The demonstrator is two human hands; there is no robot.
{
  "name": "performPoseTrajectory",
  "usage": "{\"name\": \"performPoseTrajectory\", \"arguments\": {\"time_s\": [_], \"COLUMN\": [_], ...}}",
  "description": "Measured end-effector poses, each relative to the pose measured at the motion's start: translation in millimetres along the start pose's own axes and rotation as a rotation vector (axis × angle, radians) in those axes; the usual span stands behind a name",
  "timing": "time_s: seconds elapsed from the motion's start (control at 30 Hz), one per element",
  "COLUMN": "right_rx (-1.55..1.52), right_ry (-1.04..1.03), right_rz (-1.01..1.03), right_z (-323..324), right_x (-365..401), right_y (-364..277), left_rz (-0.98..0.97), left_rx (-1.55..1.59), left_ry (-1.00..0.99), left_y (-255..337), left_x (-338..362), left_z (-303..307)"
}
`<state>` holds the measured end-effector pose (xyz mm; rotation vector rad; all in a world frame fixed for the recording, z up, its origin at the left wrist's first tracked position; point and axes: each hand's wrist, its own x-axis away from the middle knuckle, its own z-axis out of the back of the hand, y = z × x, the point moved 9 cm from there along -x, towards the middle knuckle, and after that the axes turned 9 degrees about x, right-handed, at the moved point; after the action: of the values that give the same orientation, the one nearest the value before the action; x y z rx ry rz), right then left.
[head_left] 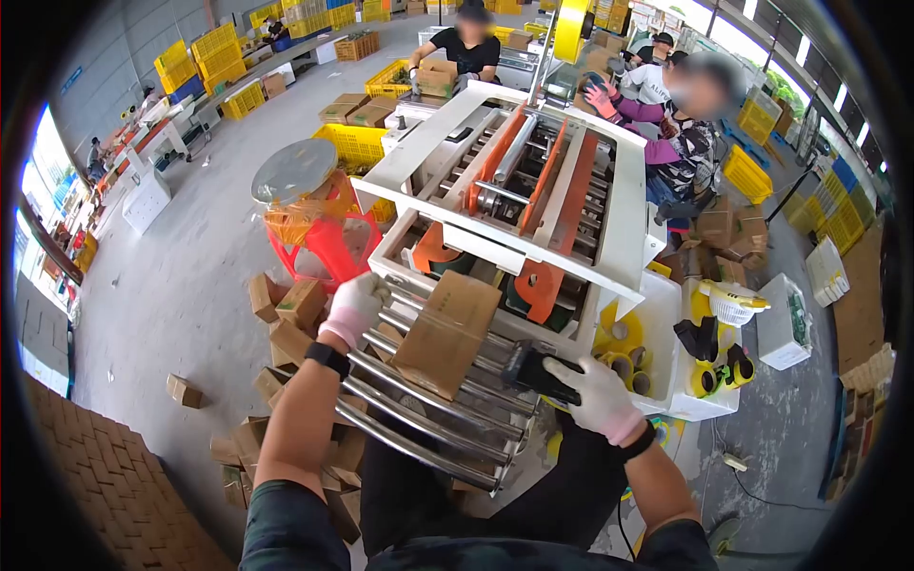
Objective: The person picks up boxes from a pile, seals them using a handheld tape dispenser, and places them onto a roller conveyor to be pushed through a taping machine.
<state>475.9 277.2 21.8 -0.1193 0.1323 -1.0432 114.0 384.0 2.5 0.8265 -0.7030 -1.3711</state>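
A taped brown cardboard box [446, 333] lies flat on the metal roller rack [414, 419] in front of me, against the mouth of a white carton-taping machine [505, 243]. My left hand [356, 306], in a white glove, is at the rack's left end, apart from the box. Its fingers are curled, and whether they grip the rack's end is hidden. Right of the box, my gloved right hand [605, 398] is closed around a black handheld device [541, 373], whose exact kind I cannot make out. Orange guides [539, 290] flank the machine's entry.
Loose small boxes [300, 305] pile up left of the rack. A red stool [324, 238] stands beside the machine. At right, a white bin [657, 314] holds yellow tape rolls. Co-workers sit beyond the machine, one handling a box [436, 78].
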Motion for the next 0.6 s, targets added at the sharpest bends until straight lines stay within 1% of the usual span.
{"name": "performPoseTrajectory", "arguments": {"time_s": [0.03,0.07,0.1,0.13,0.17,0.2,0.3,0.33,0.37,0.4,0.43,0.47,0.5,0.53,0.6], "right_rx": [-0.028,-0.055,-0.021,0.013,0.023,0.062,0.058,0.053,0.057,-0.002,-0.014,-0.026,-0.034,-0.042,-0.002], "right_ry": [-0.023,-0.046,-0.070,-0.094,-0.091,-0.152,-0.149,-0.132,-0.142,-0.166,-0.060,0.046,-0.017,-0.079,-0.177], "right_rz": [0.022,0.047,0.059,0.071,0.103,0.069,0.145,0.163,0.150,0.133,0.193,0.256,0.237,0.221,0.188], "right_z": [-20,-36,-43,-50,-58,-55,-58,-60,-60,-67,-70,-72,-73,-70,-72], "right_x": [-11,-21,-32,-44,-54,-58,-54,-49,-44,-38,-30,-23,-19,-13,-6], "right_y": [3,5,0,-8,-16,-18,-25,-29,-34,-35,-40,-45,-49,-57,-65], "left_rz": [-0.090,-0.044,-0.004,0.017,0.141,0.274,0.333,0.410,0.551,0.669,0.210,0.012,-0.177,-0.115,0.298], "left_rx": [-0.164,-0.149,-0.100,-0.031,0.179,0.382,0.696,0.869,1.112,1.266,0.562,0.203,-0.161,-0.178,0.291], "left_ry": [-0.042,-0.095,-0.165,-0.240,-0.284,-0.304,-0.429,-0.443,-0.434,-0.404,-0.395,-0.403,-0.353,-0.371,-0.266], "left_y": [-45,-78,-93,-125,-121,-116,-175,-191,-206,-219,-209,-193,-178,-159,-152], "left_x": [-15,-19,-17,-19,-10,0,6,11,21,33,30,39,49,63,83], "left_z": [-22,-46,-68,-97,-105,-111,-149,-159,-167,-174,-145,-131,-116,-101,-62]}}
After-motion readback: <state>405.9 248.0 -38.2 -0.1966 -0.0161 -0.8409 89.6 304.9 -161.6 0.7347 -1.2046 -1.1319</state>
